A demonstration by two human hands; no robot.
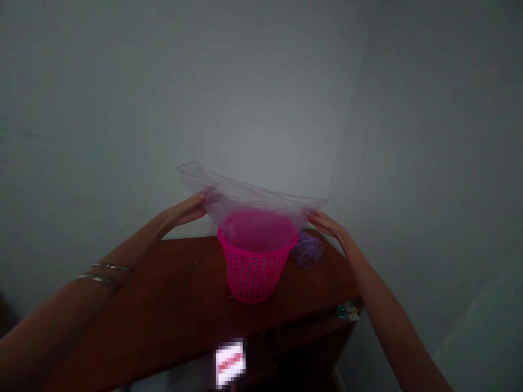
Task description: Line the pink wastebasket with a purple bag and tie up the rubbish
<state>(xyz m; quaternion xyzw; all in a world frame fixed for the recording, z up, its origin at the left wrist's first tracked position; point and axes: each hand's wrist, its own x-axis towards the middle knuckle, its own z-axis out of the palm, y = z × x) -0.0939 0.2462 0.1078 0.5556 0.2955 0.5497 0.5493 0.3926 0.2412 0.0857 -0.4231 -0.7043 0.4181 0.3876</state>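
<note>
A bright pink basket (257,272) with a perforated wall stands upright on a brown wooden table. Above its rim, a thin see-through purple plastic bag (253,193) is spread wide, its lower part down inside the basket. My left hand (190,209) grips the bag at its left side, the fingertips partly behind the film. On the opposite side, my right hand (322,222) pinches the bag's right edge. Both hands are a little higher than the basket's rim and apart from it.
A crumpled purple plastic bundle (308,251) lies behind the basket to the right. The wooden table (175,294) backs onto a grey wall (261,98), with a corner on the right. Stickers (348,311) mark the table's front edge; a blurred white-and-red patch (230,363) shows below.
</note>
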